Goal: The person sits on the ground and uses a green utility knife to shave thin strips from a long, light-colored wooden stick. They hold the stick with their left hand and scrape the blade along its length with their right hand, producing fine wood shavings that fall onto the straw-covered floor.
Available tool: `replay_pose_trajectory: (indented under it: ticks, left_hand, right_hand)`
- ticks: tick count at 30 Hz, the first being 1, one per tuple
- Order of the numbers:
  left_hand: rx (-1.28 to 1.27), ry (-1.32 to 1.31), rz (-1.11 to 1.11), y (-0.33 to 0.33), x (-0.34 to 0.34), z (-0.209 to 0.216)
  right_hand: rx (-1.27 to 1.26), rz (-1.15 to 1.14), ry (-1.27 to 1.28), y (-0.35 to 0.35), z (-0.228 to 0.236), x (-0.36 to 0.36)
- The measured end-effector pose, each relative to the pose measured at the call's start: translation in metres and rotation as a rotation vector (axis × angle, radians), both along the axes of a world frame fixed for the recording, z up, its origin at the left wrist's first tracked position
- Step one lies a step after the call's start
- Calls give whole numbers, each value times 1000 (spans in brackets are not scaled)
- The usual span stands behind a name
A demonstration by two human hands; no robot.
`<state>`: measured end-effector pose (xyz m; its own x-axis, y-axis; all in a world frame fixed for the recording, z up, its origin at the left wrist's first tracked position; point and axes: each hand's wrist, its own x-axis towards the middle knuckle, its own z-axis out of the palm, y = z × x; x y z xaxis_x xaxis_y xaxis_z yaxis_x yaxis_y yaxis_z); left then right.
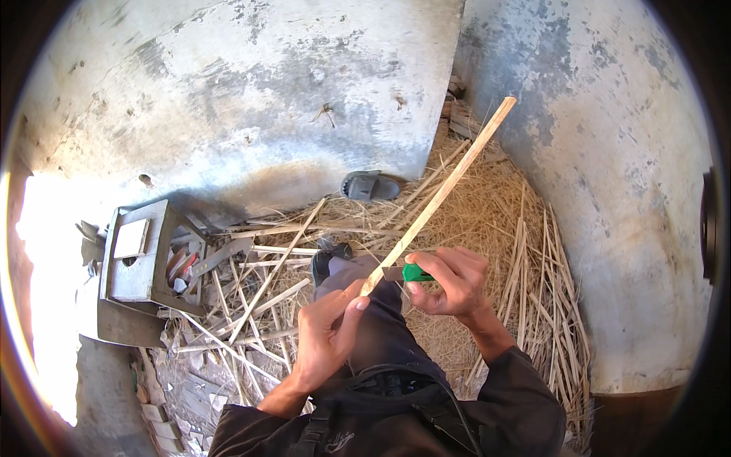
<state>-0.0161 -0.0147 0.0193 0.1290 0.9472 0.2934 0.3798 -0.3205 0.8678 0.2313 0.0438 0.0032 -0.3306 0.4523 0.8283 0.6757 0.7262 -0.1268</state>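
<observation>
A long, pale wooden strip [445,188] slants up and away to the right from my lap. My left hand [327,329] pinches its near end between thumb and fingers. Closed around a green-handled knife [418,273], my right hand [455,283] sits just right of the strip's lower part. The short blade points left and meets or nearly meets the strip's edge close to my left fingertips; exact contact is hard to tell. Part of the green handle is hidden by my right fingers.
At the left stands a grey wooden box-like stool [137,263] with a large blade [221,257] beside it. Loose strips [266,311] and shavings [487,206] cover the floor. More strips [552,320] lean along the right wall [617,228]. A dark sandal [370,186] lies by the far wall.
</observation>
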Motion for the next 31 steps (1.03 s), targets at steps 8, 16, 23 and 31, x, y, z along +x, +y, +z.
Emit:
replay_pose_trajectory:
  ticks: [8, 16, 23, 31]
  left_hand:
    - [-39, 46, 13, -7, -13, -10]
    - [13, 24, 18, -11, -17, -16]
    - [-32, 24, 26, -15, -19, -16]
    - [-216, 21, 14, -40, -34, -39]
  right_hand:
    - [-23, -40, -93, -6, 3, -1]
    - [-23, -40, -116, -8, 3, -3]
    - [-30, -41, -123, -10, 3, -3]
    - [-100, -282, 159, 25, -3, 48]
